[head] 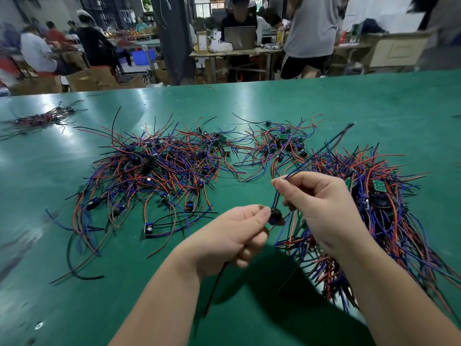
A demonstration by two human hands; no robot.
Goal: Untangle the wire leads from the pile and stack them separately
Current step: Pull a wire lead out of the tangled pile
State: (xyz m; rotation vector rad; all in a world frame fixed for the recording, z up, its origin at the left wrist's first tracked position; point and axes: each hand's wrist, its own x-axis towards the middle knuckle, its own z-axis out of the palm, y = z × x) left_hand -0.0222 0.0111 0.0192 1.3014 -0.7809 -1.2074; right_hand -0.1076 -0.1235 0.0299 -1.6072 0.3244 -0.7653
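Head view: we hold one wire lead (277,199) up over the green table (74,308), close in front of us, w/ both hands.

What could go wrong? The long blue and black ends stick up and out to the right, and they look blurry. They pass right over the heap on the right (374,208), so we think they could hook on it and drag other leads along. If we tug too hard, a thin wire may rip off the small dark part (275,219). A red and black tail (216,288) hangs down under our left hand (237,238) (easy to forget), and it could catch on sth. too. If our grip slips, the lead may fall back in the mess.

The left hand is curled, and its thumb and first finger pinch the small dark part. The right hand (321,208) sits just above and beside it, fingers bent, pinching the blue and black wires near the top. Both wrists are lifted off the table. The big tangled pile (154,168) lies behind the hands, approx. in the middle.
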